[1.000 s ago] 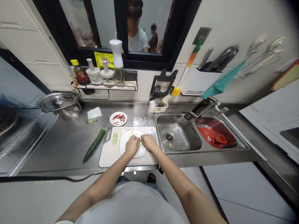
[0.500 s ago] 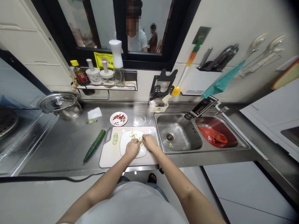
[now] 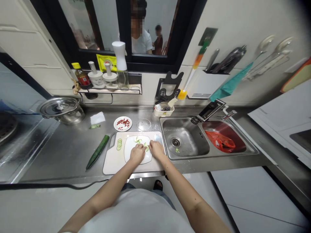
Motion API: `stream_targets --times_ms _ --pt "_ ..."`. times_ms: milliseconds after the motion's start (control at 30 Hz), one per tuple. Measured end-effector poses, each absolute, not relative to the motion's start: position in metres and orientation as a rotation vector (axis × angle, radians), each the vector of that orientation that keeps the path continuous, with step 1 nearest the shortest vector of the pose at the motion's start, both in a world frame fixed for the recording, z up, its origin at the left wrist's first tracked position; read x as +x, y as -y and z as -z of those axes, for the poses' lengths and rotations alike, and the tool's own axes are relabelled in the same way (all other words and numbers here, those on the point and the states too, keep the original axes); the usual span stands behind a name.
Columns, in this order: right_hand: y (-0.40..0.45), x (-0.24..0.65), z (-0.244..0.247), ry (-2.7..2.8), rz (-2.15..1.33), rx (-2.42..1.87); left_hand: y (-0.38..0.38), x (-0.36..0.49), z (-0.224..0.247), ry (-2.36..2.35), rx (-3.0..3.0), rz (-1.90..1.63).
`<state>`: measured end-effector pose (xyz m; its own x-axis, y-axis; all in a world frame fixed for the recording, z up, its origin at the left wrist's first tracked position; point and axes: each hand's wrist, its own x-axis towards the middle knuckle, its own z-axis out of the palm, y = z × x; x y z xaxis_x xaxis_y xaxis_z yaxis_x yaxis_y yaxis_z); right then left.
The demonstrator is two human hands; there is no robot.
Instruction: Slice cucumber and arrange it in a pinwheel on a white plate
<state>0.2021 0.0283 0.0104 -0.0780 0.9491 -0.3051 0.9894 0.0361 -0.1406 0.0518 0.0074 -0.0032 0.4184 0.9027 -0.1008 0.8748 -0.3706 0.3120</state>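
A white plate (image 3: 130, 157) with rounded corners lies on a pale cutting board (image 3: 113, 165). Thin cucumber slices (image 3: 138, 140) are set out near its far rim, and more cucumber slices (image 3: 146, 147) lie between my hands. My left hand (image 3: 137, 153) is over the middle of the plate, its fingertips pinched together at the near slices. At the plate's right side, my right hand (image 3: 156, 149) has its fingers curled down beside the same slices; its fingertips are partly hidden. A row of overlapping slices (image 3: 119, 144) rests on the board, left of the plate.
A whole cucumber (image 3: 97, 152) lies left of the board. Behind it are a small plate of red pieces (image 3: 122, 124), a white tissue (image 3: 97, 117) and a lidded pot (image 3: 62, 110). To the right is a double sink (image 3: 184, 155) with a red bag (image 3: 221, 141) in its right basin.
My right hand has drawn slightly right, away from the slices between my hands. My left hand stays nearly in place over the plate. The view has shifted a little.
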Motion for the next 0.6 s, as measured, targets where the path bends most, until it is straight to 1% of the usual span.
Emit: stream_targets --times_ms 600 --pt "-0.0281 0.206 -0.0065 -2.17 0.498 2.08 -0.0084 0.0511 0.0025 -1.532 2.388 -0.085"
